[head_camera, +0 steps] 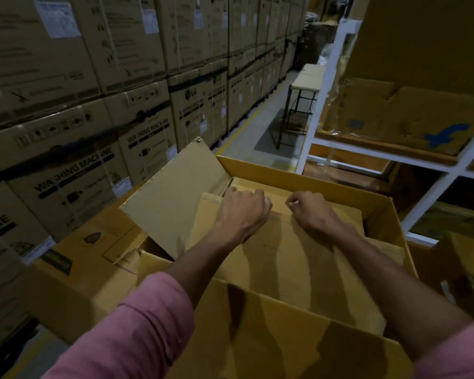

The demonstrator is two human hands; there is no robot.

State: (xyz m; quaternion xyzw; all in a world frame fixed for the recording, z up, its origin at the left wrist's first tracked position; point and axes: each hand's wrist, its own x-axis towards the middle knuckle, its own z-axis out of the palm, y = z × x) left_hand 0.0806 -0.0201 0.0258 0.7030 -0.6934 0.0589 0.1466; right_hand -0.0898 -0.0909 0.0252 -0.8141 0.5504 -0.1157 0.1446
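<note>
A large open cardboard box (298,170) stands in front of me, its left flap (175,198) raised. Inside it lies a flat sheet of cardboard (285,258). Both my arms reach into the box, side by side. My left hand (241,212) is curled over the far edge of the flat cardboard, fingers bent down over it. My right hand (309,209) sits just to its right with curled fingers on the same edge; whether it grips the sheet is unclear.
Stacked washing-machine cartons (93,132) form a wall on the left. A second yellow carton (88,263) sits beside the box at lower left. A white metal rack (320,105) with cardboard boxes stands on the right. A small table (307,77) stands in the aisle beyond.
</note>
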